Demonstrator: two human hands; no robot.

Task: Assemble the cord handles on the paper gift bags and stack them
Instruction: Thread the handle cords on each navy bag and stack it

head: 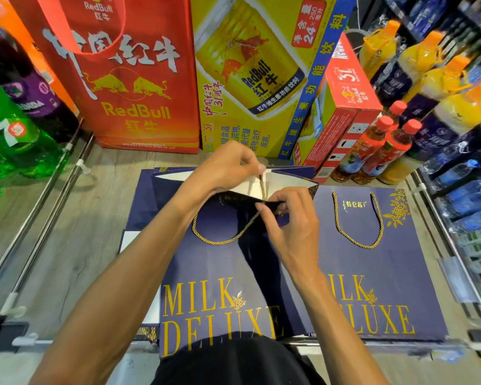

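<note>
A navy "MILK DELUXE" paper bag (220,268) lies flat in front of me with its mouth held open. A gold cord (222,240) loops down its front face, and one end of it runs up through the rim. My left hand (228,168) pinches that cord end inside the open mouth. My right hand (292,218) pinches the bag's top rim where the cord passes through. To the right lies a second navy bag (386,279) with a gold cord handle (356,220) hanging in a loop on its face.
More navy bags (139,207) lie under the one I hold, on a wooden shelf (75,245). Behind stand a red RedBull bag (128,79) and yellow RedBull cartons (250,79). Soda bottles (11,120) stand at the left, juice and tea bottles (395,140) at the right.
</note>
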